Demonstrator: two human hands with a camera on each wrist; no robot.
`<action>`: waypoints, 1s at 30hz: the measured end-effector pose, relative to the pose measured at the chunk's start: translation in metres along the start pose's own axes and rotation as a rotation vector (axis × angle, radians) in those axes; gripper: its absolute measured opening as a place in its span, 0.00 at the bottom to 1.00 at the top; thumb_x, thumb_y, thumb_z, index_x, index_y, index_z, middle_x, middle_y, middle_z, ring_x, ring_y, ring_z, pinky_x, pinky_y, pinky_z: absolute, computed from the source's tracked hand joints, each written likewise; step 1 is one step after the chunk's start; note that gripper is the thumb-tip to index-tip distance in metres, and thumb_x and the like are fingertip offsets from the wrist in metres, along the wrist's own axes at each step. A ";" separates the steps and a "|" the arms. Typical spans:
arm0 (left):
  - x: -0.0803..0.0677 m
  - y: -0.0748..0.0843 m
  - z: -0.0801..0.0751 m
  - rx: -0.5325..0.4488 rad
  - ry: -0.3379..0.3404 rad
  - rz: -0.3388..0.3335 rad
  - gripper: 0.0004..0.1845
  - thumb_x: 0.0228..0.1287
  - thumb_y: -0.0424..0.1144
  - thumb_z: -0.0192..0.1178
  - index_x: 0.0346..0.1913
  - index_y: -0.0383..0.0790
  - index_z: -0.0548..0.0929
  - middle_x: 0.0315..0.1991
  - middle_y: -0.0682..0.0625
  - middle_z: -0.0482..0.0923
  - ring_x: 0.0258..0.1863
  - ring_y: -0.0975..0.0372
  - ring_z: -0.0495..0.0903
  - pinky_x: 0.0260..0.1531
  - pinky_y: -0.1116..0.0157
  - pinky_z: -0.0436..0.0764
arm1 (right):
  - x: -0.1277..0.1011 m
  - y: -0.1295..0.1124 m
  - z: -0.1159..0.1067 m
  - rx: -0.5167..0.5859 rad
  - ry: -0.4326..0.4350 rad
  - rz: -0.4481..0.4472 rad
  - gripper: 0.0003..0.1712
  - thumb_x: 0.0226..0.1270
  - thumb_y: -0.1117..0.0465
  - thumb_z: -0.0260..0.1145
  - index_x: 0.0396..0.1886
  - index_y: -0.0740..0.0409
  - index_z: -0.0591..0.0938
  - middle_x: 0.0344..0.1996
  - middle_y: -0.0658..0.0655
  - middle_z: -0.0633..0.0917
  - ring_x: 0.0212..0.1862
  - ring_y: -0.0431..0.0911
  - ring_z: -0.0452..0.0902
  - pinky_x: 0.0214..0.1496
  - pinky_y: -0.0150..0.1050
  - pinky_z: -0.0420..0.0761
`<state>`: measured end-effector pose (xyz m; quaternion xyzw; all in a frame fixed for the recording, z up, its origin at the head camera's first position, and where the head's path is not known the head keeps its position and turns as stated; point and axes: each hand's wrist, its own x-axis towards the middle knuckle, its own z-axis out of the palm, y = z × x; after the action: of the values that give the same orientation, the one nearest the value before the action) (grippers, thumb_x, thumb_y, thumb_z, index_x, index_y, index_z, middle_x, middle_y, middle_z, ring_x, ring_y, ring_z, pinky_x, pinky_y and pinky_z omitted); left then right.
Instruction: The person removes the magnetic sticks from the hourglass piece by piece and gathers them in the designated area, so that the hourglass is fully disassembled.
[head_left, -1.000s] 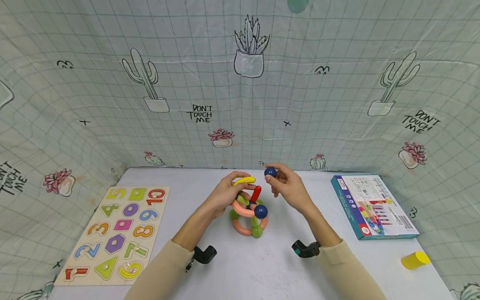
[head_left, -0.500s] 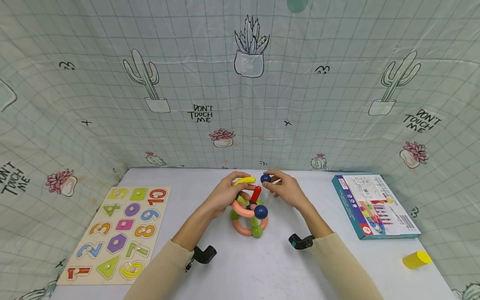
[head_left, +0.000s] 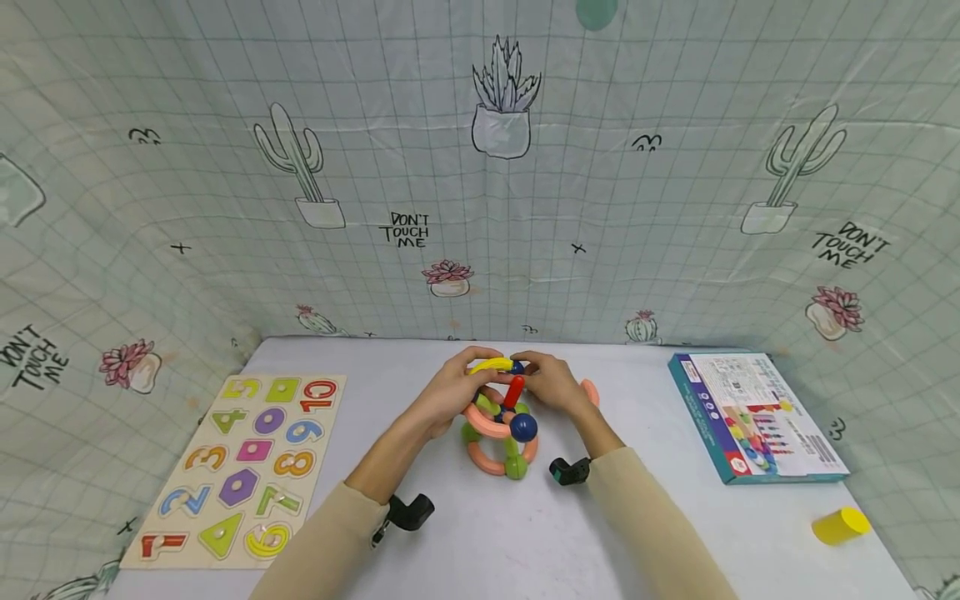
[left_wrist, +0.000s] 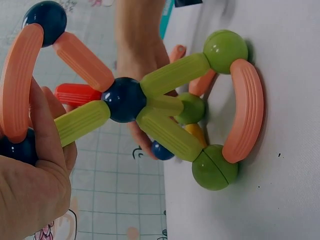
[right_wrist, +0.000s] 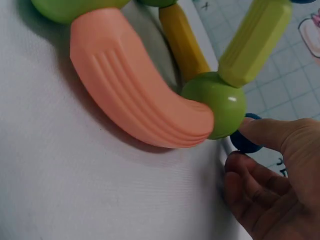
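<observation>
A ball-and-rod construction toy (left_wrist: 124, 100) stands on the table, with green balls at its base, a blue hub, and coral, green and red (head_left: 514, 390) rods. My left hand (head_left: 446, 387) grips its upper left part, fingers around a blue ball and coral curved rod (left_wrist: 20, 82). A yellow curved rod (head_left: 491, 364) shows at that hand's fingertips. My right hand (head_left: 552, 379) pinches a small blue ball (right_wrist: 245, 142) between thumb and fingers, right at the yellow rod's end. Another blue ball (head_left: 523, 427) sits at the toy's front.
A number-and-shape puzzle board (head_left: 240, 475) lies on the left. On the right lie a toy box (head_left: 757, 417) and a yellow cylinder (head_left: 841, 526). One coral rod (head_left: 591, 392) shows behind my right wrist. A patterned cloth (head_left: 480, 200) hangs behind the table.
My right hand has moved left with the blue ball, bringing it to the yellow rod's end. A coral rod behind that wrist has come into sight. The left hand keeps its grip.
</observation>
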<state>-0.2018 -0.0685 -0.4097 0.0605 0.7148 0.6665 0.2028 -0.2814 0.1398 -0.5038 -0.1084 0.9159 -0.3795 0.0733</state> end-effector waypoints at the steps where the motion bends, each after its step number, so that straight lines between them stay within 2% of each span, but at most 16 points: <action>1: 0.000 0.000 0.000 -0.003 -0.001 -0.001 0.18 0.79 0.38 0.51 0.67 0.42 0.70 0.52 0.43 0.85 0.32 0.59 0.84 0.27 0.69 0.82 | 0.002 0.001 0.002 -0.009 0.002 0.001 0.24 0.67 0.58 0.67 0.64 0.50 0.80 0.42 0.58 0.86 0.33 0.47 0.78 0.34 0.37 0.77; 8: -0.001 -0.001 0.000 -0.013 0.004 0.006 0.18 0.79 0.38 0.52 0.67 0.42 0.70 0.52 0.43 0.85 0.32 0.59 0.85 0.27 0.68 0.83 | 0.008 0.003 0.008 -0.040 -0.003 0.005 0.25 0.68 0.60 0.65 0.66 0.49 0.80 0.34 0.54 0.84 0.29 0.47 0.74 0.32 0.37 0.74; 20: 0.001 -0.001 0.001 -0.011 -0.017 0.007 0.18 0.79 0.38 0.51 0.66 0.41 0.71 0.52 0.43 0.85 0.33 0.59 0.85 0.27 0.68 0.84 | 0.002 0.004 0.004 -0.024 -0.001 0.011 0.30 0.64 0.64 0.65 0.68 0.53 0.77 0.35 0.54 0.84 0.28 0.45 0.74 0.31 0.36 0.73; 30: 0.000 -0.001 0.000 -0.003 -0.007 -0.003 0.18 0.79 0.38 0.52 0.67 0.41 0.70 0.50 0.43 0.86 0.32 0.58 0.84 0.28 0.68 0.83 | -0.006 0.001 -0.005 0.010 0.007 0.000 0.26 0.67 0.59 0.67 0.65 0.54 0.79 0.38 0.53 0.84 0.31 0.44 0.77 0.33 0.36 0.76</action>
<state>-0.2016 -0.0689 -0.4106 0.0613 0.7132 0.6671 0.2065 -0.2769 0.1451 -0.5007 -0.1070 0.9142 -0.3844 0.0708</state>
